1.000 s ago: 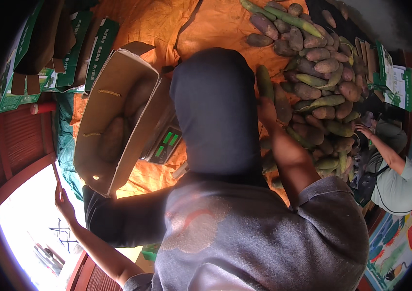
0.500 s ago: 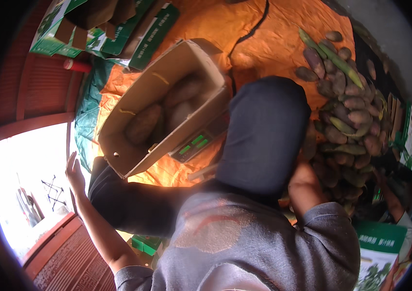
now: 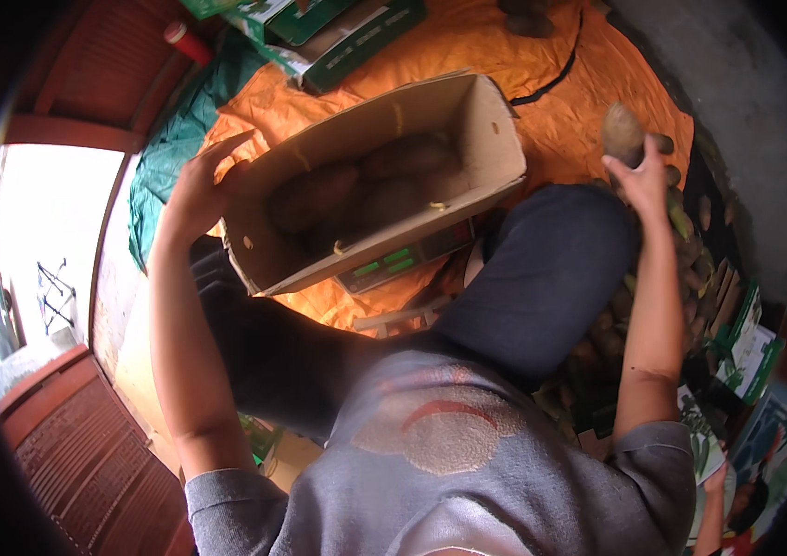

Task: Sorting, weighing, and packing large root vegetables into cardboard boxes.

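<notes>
My right hand [image 3: 646,178] grips a large brown tuber [image 3: 622,128], thumb on one side, and holds it up beyond my bent knee, over the orange sheet. At the near left end of an open cardboard box [image 3: 495,139] is my left hand [image 3: 197,195], its fingers stretched out along the rim; whether it touches the box I cannot tell. Inside the box lie several dark tubers [image 3: 319,196] in shadow. The box stands tilted on a scale [image 3: 400,262] with a green lit display. A pile of tubers [image 3: 690,259] lies to my right, partly behind my arm.
An orange sheet [image 3: 560,74] covers the ground, crossed by a black cord [image 3: 560,82]. Green printed cartons [image 3: 356,46] stand at the back. A reddish wooden door [image 3: 88,445] is at the left. Another person's hand [image 3: 714,482] shows at the lower right.
My right hand has come up from beside the pile with a tuber in it. My left hand has moved up and right to the box's end. The view has shifted.
</notes>
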Available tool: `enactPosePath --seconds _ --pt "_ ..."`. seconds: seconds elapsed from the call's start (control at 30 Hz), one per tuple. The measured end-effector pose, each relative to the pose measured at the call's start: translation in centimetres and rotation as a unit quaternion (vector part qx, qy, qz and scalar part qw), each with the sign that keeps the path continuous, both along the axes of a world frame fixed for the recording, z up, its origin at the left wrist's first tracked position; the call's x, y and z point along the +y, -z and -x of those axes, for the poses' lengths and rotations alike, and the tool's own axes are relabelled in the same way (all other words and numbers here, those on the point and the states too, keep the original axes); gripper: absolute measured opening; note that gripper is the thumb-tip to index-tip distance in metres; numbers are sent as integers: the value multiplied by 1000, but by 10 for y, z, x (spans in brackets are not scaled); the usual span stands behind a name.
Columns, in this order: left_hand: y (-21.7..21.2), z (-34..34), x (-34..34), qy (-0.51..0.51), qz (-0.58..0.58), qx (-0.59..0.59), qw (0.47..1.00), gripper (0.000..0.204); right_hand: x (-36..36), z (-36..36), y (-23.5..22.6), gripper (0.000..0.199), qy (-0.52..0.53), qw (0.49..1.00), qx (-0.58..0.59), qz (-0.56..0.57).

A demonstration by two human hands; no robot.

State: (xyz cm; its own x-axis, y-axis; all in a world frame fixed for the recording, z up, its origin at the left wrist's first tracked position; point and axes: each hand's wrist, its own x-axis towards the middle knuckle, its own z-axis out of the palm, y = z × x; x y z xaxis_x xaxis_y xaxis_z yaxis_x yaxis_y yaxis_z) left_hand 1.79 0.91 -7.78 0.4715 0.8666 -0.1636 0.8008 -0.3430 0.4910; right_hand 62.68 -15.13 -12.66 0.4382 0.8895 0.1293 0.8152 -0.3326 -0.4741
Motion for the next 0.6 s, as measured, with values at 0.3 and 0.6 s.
enactPosePath --seconds 0.3,0.6 --pt "24 -11 -3 50 47 60 996 44 95 216 -104 72 -407 907 -54 95" --pt "32 -3 -2 31 60 79 995 43 117 292 19 56 -517 732 -203 393"
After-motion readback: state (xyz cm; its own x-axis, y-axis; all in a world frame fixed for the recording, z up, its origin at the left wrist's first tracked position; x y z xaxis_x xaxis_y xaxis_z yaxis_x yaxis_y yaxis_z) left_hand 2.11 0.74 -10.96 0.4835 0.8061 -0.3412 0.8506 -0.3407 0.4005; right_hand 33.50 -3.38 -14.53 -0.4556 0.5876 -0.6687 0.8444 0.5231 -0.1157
